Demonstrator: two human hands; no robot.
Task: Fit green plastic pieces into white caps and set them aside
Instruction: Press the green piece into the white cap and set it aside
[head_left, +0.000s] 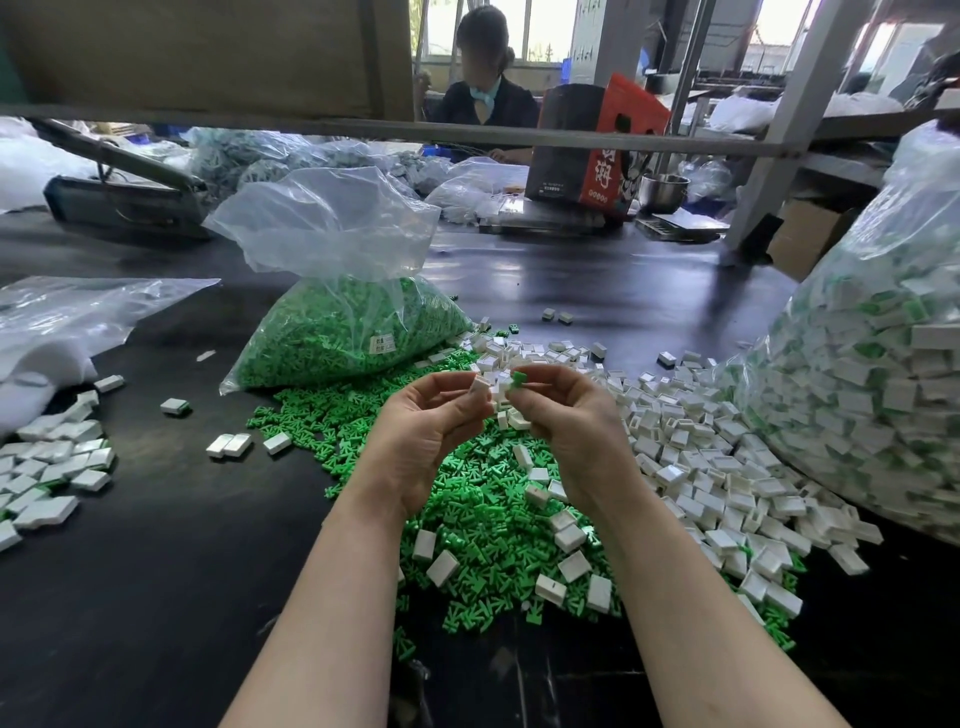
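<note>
Left side: bare dark table (156, 571), room to pass.
Middle: green pieces pile (467, 519) blocks.
Right: white caps (701, 467) and big bag (872, 374) block.

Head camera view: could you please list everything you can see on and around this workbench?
Green pieces: heap, green, table centre.
White caps: heap, white, right of the green heap.
Bag of green pieces: one, clear, behind the heap.
Bag of assembled parts: one, clear, far right.
Finished caps: pile, white, left edge.
Table: one, black.
Carton: one, red and black, back.
Metal bowl: one, back.
Seated person: one, across the table.
Left hand: pinches a white cap.
Right hand: pinches a green piece.
</note>
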